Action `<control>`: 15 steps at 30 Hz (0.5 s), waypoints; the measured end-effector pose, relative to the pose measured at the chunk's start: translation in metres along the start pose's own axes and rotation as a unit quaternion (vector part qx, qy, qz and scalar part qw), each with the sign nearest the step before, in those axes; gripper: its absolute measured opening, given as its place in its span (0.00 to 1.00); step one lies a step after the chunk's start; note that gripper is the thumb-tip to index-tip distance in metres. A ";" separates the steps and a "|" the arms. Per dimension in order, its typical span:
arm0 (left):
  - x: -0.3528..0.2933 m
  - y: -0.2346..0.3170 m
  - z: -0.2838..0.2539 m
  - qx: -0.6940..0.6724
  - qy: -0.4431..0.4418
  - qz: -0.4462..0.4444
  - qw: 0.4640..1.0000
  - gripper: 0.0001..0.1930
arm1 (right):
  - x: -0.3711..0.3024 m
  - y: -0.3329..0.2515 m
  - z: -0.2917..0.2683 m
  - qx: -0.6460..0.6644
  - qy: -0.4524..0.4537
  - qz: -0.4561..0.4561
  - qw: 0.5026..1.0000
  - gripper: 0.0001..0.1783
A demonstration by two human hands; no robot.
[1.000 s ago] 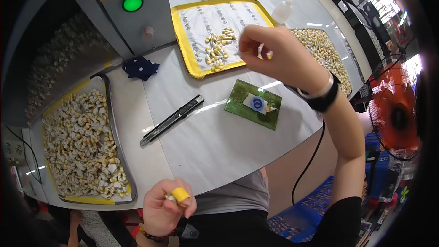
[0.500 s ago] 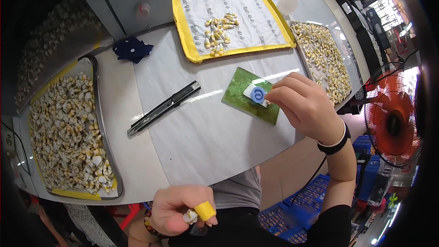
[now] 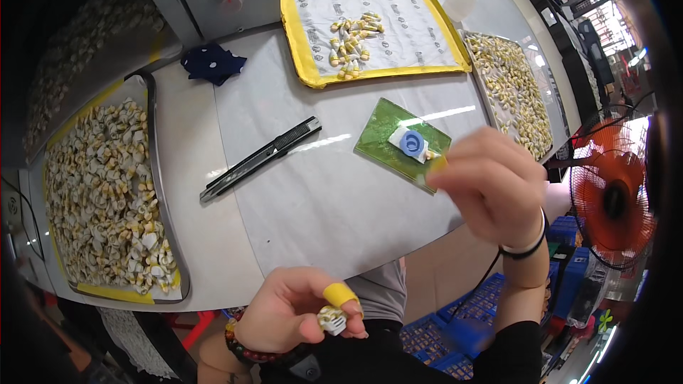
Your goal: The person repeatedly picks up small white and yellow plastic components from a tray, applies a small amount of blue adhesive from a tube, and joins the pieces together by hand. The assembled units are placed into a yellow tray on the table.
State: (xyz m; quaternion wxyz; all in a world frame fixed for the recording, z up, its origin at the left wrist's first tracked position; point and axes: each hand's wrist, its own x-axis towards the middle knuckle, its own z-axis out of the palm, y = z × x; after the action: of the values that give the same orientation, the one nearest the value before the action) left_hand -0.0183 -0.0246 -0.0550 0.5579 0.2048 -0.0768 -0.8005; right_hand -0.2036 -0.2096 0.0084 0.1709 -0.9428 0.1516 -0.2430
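Observation:
My left hand (image 3: pixel 292 313), near the table's front edge, pinches a small white-and-yellow piece (image 3: pixel 332 320) between thumb and fingers. A yellow wrap (image 3: pixel 341 294) covers one of its fingertips. Blurred by motion, my right hand (image 3: pixel 494 188) is over the right edge of a green plate (image 3: pixel 380 130), its fingers drawn together. Something yellow shows at those fingertips, too smeared to name. On the plate lies a white pad with a round blue disc (image 3: pixel 412 144) on top, and a small pale piece (image 3: pixel 431 156) beside it.
A black box cutter (image 3: pixel 260 160) lies left of the plate. Behind are a yellow-rimmed tray (image 3: pixel 302 75) with several small pieces and a dark blue cloth (image 3: pixel 212 64). Trays full of pieces stand left (image 3: pixel 171 256) and right (image 3: pixel 491 99). An orange fan (image 3: pixel 612 199) is far right.
My right hand has pulled back from the blue disc, toward the right. The left hand has turned, showing more of its white-and-yellow piece. The whole view has shifted slightly.

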 end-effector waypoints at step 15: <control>0.012 -0.005 -0.008 -0.075 -0.097 -0.147 0.982 0.24 | 0.009 -0.037 0.026 0.237 0.050 -0.145 0.959 0.05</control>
State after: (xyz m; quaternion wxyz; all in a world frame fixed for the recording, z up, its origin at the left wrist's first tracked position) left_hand -0.0229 -0.0332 -0.0672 0.4381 0.0926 -0.0395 -0.8933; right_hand -0.1753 -0.1731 0.0051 0.3448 -0.8736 -0.0405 -0.3410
